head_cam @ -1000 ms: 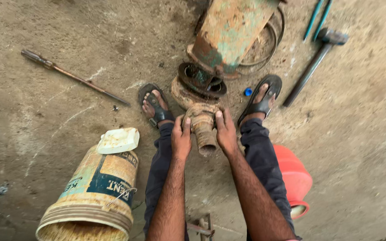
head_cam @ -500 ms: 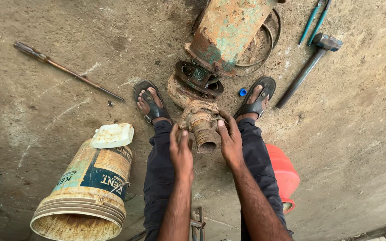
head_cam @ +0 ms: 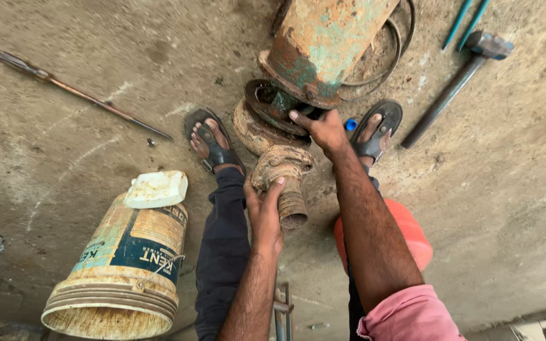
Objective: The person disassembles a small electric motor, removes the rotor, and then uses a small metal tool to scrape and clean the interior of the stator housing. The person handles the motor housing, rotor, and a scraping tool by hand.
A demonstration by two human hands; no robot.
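Left hand (head_cam: 265,211) grips the rusty pipe fitting (head_cam: 284,183), its axis pointing toward the person; right hand (head_cam: 322,129) rests open on the flange (head_cam: 266,104) beyond.

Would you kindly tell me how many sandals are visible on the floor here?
2: the left sandal beside the rusty pump casing, and the right sandal by the blue cap, near the hammer. None seem hidden.

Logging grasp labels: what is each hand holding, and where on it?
Left hand grips the rusty cast-iron pump casing at its threaded outlet pipe. Right hand rests on the casing's upper flange; a closed grip cannot be told.
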